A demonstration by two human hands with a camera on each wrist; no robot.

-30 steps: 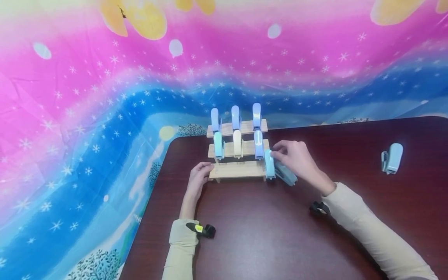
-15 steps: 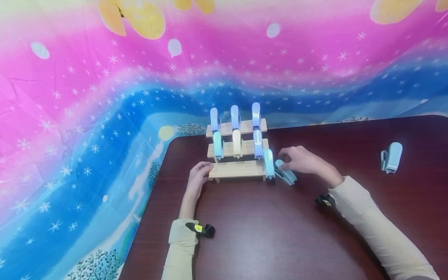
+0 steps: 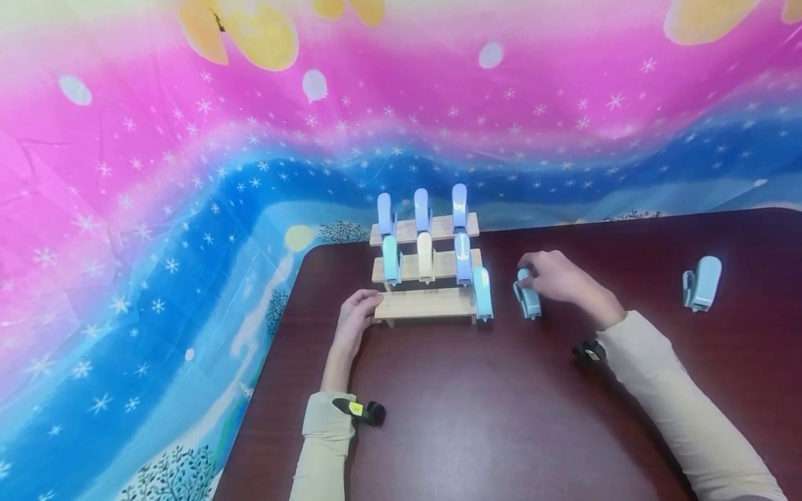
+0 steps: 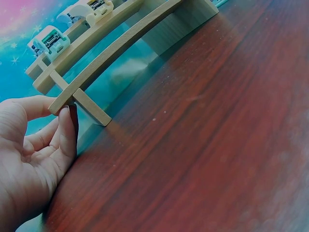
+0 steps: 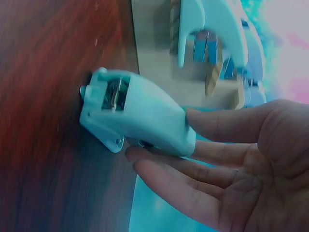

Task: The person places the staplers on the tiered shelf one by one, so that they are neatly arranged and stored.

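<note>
My left hand (image 3: 358, 321) pinches the left end of the lowest step of a small three-step wooden rack (image 3: 426, 305), thumb and finger around the board in the left wrist view. My right hand (image 3: 557, 280) grips the rear end of a pale blue-green stapler (image 3: 529, 299), thumb on one side and fingers on the other. That stapler stands right of the rack, apart from it; the right wrist view shows its metal front. Another mint stapler (image 3: 483, 293) stands at the right end of the lowest step.
Upper steps carry lilac staplers (image 3: 422, 210), a mint one (image 3: 391, 259) and a cream one (image 3: 425, 256). A further pale green stapler (image 3: 703, 284) stands far right on the dark table (image 3: 476, 417). Patterned cloth (image 3: 551, 139) hangs behind.
My right hand has left the mint stapler at the rack's end and taken hold of the slanting one beside it. That stapler has shifted right and turned straighter. My left hand stays put.
</note>
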